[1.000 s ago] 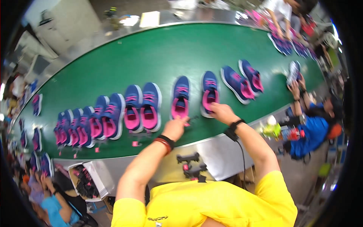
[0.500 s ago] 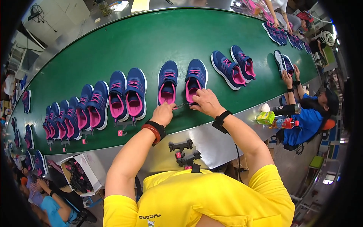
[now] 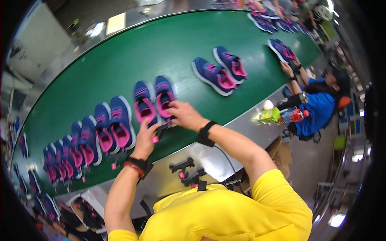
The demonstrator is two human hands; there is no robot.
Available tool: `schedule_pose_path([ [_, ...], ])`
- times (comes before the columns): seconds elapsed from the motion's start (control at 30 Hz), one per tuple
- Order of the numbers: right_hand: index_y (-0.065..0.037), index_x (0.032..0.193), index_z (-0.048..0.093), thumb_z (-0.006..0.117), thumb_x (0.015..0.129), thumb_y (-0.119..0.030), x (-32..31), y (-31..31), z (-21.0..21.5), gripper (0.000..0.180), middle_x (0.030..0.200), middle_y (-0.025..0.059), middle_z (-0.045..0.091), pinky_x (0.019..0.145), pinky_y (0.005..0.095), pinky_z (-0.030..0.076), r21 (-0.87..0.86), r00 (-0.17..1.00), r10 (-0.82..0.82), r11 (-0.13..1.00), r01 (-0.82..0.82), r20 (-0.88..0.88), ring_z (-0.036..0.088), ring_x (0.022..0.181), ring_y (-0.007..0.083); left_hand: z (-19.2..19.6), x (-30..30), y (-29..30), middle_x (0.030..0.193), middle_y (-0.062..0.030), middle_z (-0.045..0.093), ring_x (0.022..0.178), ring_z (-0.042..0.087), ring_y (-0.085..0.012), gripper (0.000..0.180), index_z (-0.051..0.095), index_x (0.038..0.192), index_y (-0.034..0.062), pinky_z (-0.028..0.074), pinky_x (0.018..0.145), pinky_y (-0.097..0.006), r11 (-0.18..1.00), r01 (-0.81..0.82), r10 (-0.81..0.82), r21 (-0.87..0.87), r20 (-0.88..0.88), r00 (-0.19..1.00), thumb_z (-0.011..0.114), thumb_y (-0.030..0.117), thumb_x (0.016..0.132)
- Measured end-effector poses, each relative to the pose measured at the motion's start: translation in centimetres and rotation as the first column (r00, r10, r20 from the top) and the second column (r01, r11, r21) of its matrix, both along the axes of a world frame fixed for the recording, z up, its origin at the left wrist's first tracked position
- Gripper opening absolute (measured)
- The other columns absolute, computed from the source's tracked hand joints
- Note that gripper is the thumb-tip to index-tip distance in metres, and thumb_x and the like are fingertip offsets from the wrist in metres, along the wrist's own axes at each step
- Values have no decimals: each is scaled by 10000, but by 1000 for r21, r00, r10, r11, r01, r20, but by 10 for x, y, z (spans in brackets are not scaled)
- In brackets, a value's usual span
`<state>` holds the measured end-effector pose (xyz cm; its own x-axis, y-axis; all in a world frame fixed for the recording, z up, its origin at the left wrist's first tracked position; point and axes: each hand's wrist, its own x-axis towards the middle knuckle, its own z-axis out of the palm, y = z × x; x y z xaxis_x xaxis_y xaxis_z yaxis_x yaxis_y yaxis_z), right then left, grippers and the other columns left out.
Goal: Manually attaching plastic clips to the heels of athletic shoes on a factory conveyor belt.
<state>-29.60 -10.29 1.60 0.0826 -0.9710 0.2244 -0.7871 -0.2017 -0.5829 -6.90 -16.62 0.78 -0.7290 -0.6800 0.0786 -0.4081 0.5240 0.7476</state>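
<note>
Two navy sneakers with pink lining and pink laces stand side by side in front of me, toes pointing away. At the heel of the left sneaker [image 3: 142, 90], my left hand [image 3: 144, 138] is closed, its thumb and fingers gripping the back edge. My right hand [image 3: 188, 116] pinches the heel of the right sneaker [image 3: 163, 85], fingertips at the opening. A dark plastic shoe hanger [image 3: 164, 127] spans the two heels between my hands. From it hangs a small pink tag [image 3: 155, 139]. Motion blur and my fingers hide how the hanger meets each shoe.
A row of paired sneakers [image 3: 116, 115] stands to the left on the green table [image 3: 108, 68]. Another pair [image 3: 212, 74] lies right. Spare hangers [image 3: 183, 164] rest on the metal ledge near me. Farther right are a green carton [image 3: 269, 115] and a co-worker [image 3: 321, 106] handling a sneaker.
The view has turned. The two sneakers have come closer together and nearer the row on the left, my hands staying at their heels. The hanger now bridges both heels.
</note>
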Motion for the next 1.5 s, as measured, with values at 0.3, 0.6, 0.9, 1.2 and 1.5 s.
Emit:
schedule_pose_path([
  [0.3,-103,1241,479,795,631,-166,-132,26,-1,689,1370,237,333,1022,480,317,-88,709,-636,760,644,-306,348,1255,403,-9,2,0,1051,-231,469,865,579,-407,231,595,1033,63,479,758,-473,979,195,-122,-63,589,799,492,53,827],
  [0.6,-142,1033,588,819,487,-505,-228,37,-20,696,1183,297,455,1027,520,262,392,785,-398,703,593,-475,374,1189,469,-10,11,-2,1086,-265,436,855,586,-429,254,570,1048,54,482,763,-487,983,177,-158,41,675,721,486,16,811],
  [0.9,-127,957,589,807,544,-480,-227,42,-23,585,1220,338,409,1053,518,204,330,808,-433,754,568,-400,351,1210,471,-16,8,-7,1161,-260,432,868,594,-426,265,570,1068,78,492,774,-481,991,131,-101,13,713,694,488,37,819],
  [1.2,-176,783,689,763,601,-498,-208,38,-29,377,1034,169,504,906,430,345,325,814,-308,802,500,-493,448,1060,347,-21,17,-7,1158,-257,438,887,600,-413,255,574,1071,84,492,803,-462,992,110,-116,54,702,703,480,53,835],
  [1.5,-123,745,657,801,591,-464,-79,30,-42,401,915,178,513,753,432,444,251,796,-525,761,598,-303,517,888,360,-35,26,-2,1240,-317,396,951,588,-441,271,543,1084,89,482,844,-462,997,79,-74,25,693,717,477,33,828],
])
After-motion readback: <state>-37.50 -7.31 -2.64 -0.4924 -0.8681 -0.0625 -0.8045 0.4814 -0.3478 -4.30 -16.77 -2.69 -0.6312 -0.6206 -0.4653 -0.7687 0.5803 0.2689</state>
